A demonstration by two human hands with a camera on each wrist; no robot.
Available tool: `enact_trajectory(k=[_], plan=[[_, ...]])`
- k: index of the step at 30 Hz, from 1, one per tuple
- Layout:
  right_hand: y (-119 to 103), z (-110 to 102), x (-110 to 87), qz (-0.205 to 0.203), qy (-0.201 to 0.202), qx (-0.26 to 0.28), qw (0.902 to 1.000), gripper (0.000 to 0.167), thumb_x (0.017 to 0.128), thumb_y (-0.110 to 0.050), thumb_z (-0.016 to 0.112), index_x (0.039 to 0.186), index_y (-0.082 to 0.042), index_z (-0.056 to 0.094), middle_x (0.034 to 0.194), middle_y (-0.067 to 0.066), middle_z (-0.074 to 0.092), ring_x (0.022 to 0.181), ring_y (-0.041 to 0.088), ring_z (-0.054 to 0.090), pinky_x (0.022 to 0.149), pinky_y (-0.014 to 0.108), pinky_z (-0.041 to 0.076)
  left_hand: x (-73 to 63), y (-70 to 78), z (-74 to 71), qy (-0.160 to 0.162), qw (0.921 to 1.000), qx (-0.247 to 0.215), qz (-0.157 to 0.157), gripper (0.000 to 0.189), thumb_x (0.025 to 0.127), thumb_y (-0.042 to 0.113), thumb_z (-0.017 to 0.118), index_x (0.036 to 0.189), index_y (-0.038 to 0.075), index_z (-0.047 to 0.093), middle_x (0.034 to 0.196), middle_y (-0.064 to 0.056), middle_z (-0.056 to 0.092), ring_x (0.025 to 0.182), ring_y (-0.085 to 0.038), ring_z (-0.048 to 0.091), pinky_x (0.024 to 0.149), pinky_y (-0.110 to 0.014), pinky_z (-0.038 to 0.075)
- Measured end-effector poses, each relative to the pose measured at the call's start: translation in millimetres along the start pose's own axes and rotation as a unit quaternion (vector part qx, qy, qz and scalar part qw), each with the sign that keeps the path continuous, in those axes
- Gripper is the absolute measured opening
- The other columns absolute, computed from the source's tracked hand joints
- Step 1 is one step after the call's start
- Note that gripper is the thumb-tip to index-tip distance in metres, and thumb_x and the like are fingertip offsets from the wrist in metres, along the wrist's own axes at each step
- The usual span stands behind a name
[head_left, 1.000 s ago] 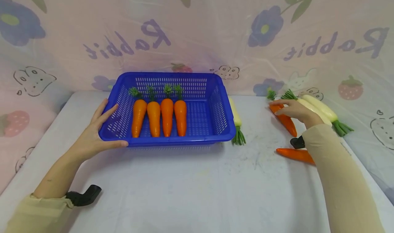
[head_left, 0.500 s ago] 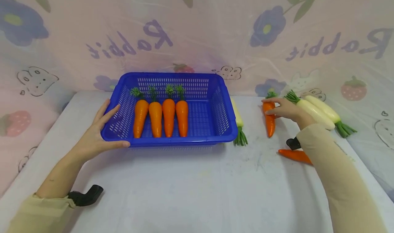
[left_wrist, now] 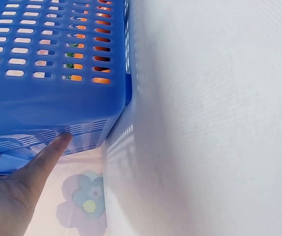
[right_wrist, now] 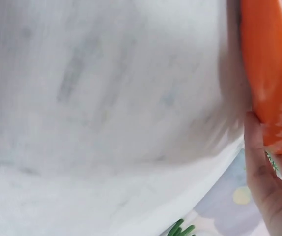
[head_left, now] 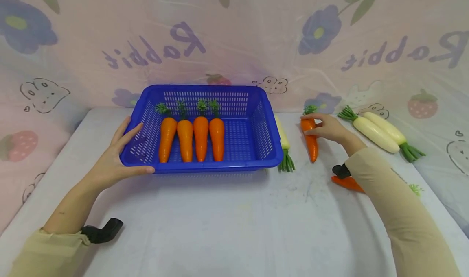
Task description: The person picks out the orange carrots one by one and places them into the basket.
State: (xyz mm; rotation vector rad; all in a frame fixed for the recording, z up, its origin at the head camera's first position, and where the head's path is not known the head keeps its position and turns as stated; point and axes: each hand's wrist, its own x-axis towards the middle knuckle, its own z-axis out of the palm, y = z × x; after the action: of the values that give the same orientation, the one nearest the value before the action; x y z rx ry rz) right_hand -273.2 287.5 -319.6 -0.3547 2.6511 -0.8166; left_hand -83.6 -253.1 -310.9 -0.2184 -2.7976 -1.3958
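Note:
My right hand pinches an orange carrot with a green top near its thick end, right of the basket. In the right wrist view, fingers lie along that carrot; whether it touches the table cannot be told. My left hand rests against the left end of a blue slotted basket, fingers spread and fairly straight, thumb along the front rim. In the left wrist view, a straight finger touches the basket's outer wall. Inside the basket several carrots lie side by side, tops toward the back.
One white radish lies along the basket's right side, partly hidden. Two white radishes lie at the far right. Another carrot is partly covered by my right forearm. A printed cloth hangs behind the table.
My right hand has moved left with the carrot, away from the two radishes, and the carrot has turned more upright in view. My left hand has stayed at the basket.

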Motion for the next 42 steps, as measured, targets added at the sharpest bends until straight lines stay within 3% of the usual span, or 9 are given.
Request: enact_trajectory(k=[14, 24, 42], plan=[[-33, -12, -15.8, -0.039, 0.008, 0.033, 0.9987, 0.056, 0.09, -0.022, 0.067, 0.142, -0.017, 0.047, 0.152, 0.016, 0.032, 0.13, 0.046, 0.039, 0.098, 0.065, 0.041, 1.6, 0.8, -2.0, -0.003, 1.0, 0.002, 0.005, 0.104, 0.073, 0.019, 0.081, 0.155, 0.021, 0.017, 0.161, 0.005, -0.015, 0.146, -0.043, -0.011, 0.1, -0.081, 0.001], [-59, -24, -24.6, -0.06, 0.017, 0.049, 0.9968, 0.056, 0.09, -0.021, 0.066, 0.143, -0.02, 0.046, 0.152, 0.012, 0.034, 0.131, 0.044, 0.039, 0.099, 0.068, 0.038, -1.7, -2.4, -1.1, 0.001, 1.0, -0.001, -0.001, 0.105, 0.073, 0.019, 0.082, 0.155, 0.022, 0.017, 0.161, 0.006, -0.016, 0.145, -0.043, -0.011, 0.099, -0.082, 0.0], [-86, -30, -30.7, -0.093, 0.024, 0.063, 0.9934, 0.056, 0.089, -0.023, 0.068, 0.141, -0.023, 0.049, 0.152, 0.004, 0.036, 0.133, 0.041, 0.039, 0.101, 0.064, 0.039, -0.6, -1.4, -0.1, 0.0, 1.0, 0.001, 0.001, 0.104, 0.073, 0.02, 0.081, 0.155, 0.023, 0.017, 0.161, 0.007, -0.015, 0.146, -0.043, -0.011, 0.099, -0.082, 0.0]])
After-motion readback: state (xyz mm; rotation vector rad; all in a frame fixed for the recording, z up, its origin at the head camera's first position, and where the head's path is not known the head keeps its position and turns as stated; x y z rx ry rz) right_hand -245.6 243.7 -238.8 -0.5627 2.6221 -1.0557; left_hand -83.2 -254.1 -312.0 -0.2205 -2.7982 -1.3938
